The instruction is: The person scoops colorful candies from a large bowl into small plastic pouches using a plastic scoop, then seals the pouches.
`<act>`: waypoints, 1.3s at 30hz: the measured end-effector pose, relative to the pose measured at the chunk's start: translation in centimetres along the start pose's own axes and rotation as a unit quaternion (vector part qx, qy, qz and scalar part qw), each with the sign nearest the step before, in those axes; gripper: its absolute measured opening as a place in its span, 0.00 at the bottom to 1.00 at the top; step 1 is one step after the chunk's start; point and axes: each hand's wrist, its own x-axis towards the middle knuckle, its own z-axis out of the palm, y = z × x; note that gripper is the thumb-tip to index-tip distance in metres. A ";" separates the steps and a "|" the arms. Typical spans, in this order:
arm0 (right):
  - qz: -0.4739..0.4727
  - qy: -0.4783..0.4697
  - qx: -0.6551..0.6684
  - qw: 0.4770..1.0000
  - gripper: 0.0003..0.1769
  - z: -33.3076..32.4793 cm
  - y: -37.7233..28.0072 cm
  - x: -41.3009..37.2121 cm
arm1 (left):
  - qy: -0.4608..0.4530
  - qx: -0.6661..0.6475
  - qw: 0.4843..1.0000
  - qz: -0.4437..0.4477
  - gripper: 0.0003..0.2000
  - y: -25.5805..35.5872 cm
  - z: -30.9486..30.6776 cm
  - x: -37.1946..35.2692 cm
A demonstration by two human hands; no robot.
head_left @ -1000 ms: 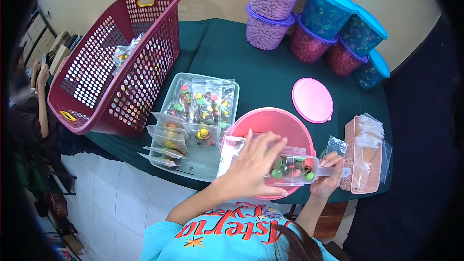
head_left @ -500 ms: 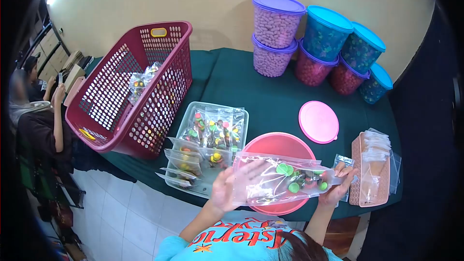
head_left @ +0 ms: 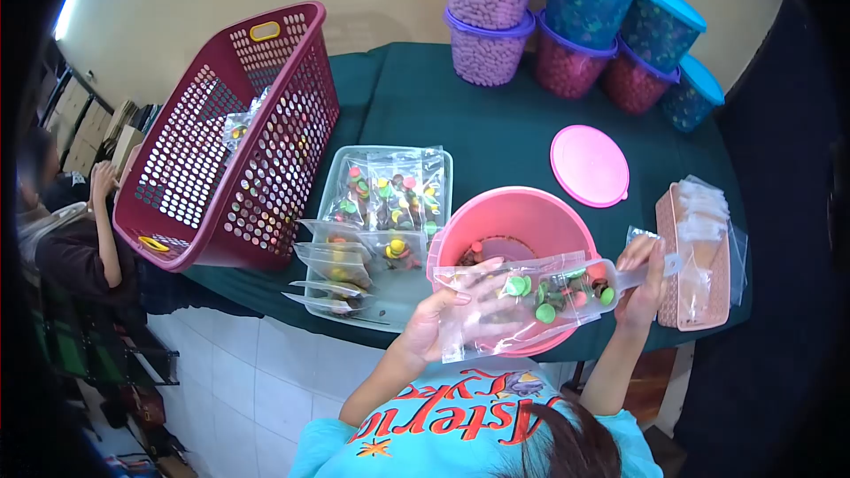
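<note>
My left hand [head_left: 432, 323] supports a clear plastic bag [head_left: 474, 336], its fingers spread behind the film and seen through it. My right hand [head_left: 643, 279] grips the handle of a translucent scoop [head_left: 627, 278]. The scoop's bowl lies inside the bag and carries round green, red and brown sweets [head_left: 558, 296]. Both hands are over the front of a pink tub [head_left: 531, 208], where a few dark and red pieces show at the bottom. Part of the tub is hidden by the bag.
A pale tray [head_left: 390, 296] holds several filled bags. Left of it stands a maroon laundry basket [head_left: 282, 159]. Pink lid [head_left: 589, 165], bag-filled pink basket [head_left: 695, 301] and stacked lidded tubs [head_left: 584, 9] share the green table. A person [head_left: 75, 248] is at far left.
The view has shifted, so the tub shows more. My right hand has moved back to the right, exposing the scoop's handle; my left hand's fingers now spread further behind the bag.
</note>
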 end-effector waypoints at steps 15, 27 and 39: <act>-0.004 -0.038 -0.097 0.995 0.22 3.3 -4.8 1.4 | -0.061 0.031 0.995 0.072 0.36 -0.3 -0.3 -0.2; 0.074 -0.108 -0.072 0.989 0.22 5.8 -4.3 1.3 | -0.106 0.004 0.991 0.084 0.45 -0.5 -0.2 -0.1; 0.069 -0.160 -0.128 0.976 0.21 5.8 -6.2 2.6 | -0.133 -0.004 0.985 0.110 0.30 -1.5 -0.8 0.4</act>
